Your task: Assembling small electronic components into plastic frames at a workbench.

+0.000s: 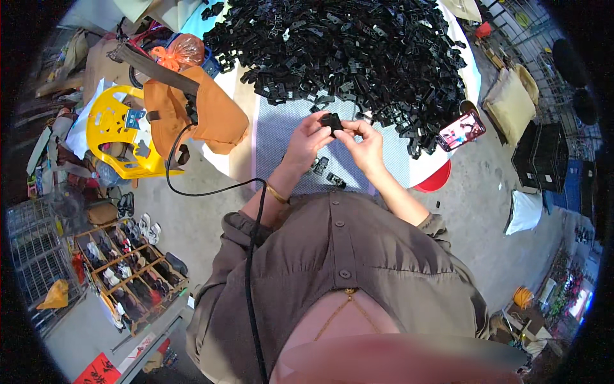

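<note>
Both hands meet over the near part of the table, around a small black plastic part (330, 123). My left hand (306, 142) pinches it from the left with thumb and fingers. On its right side, my right hand (363, 144) grips it with thumb and forefinger. Its exact shape is partly covered by the fingertips. Beyond my hands spreads a large heap of similar black plastic parts (345, 51). A few loose black clips (336, 180) lie on the light patterned mat (272, 137) close to my body.
A phone (462, 130) stands at the table's right edge, above a red basin (436, 177). To the left are a brown bag (214, 118) and a yellow chair (118, 163). A black cable (217, 192) crosses near my left arm. Black crates (538, 157) stand at right.
</note>
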A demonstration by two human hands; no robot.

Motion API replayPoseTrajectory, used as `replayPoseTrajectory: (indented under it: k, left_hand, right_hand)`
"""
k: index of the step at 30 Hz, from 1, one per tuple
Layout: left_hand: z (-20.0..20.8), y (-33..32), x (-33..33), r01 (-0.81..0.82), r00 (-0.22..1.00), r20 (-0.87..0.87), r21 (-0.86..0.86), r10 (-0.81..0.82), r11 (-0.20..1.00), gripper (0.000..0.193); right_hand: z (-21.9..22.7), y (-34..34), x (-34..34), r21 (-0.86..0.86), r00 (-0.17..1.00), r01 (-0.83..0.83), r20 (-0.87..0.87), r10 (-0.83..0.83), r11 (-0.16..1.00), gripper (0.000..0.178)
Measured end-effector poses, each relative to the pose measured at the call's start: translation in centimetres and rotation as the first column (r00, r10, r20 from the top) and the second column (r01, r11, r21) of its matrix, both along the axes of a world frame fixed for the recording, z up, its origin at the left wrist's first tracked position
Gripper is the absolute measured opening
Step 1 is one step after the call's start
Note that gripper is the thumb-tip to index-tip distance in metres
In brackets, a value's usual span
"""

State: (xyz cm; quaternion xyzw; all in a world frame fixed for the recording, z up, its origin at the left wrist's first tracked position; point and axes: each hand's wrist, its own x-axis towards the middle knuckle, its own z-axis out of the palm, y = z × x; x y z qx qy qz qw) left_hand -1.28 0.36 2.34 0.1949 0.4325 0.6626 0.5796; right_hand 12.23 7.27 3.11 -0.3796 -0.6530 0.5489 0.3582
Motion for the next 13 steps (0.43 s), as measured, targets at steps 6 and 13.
replayPoseTrajectory:
  k: [6,13]
  left_hand:
    - [0.0,-0.4,-0.2,0.001,1.0,-0.013,0.016,-0.001,1.0,0.035]
    - [0.0,-0.5,0.5,-0.012,0.98,-0.198,-0.075,-0.003,0.997,0.035]
  right_hand:
    - [0.3,-0.4,0.1,-0.105,0.992,0.023,-0.118,-0.036,0.994,0.018]
    - [0.1,-0.7,0.3,0.446,0.994,-0.033,0.109,-0.018,0.894,0.017]
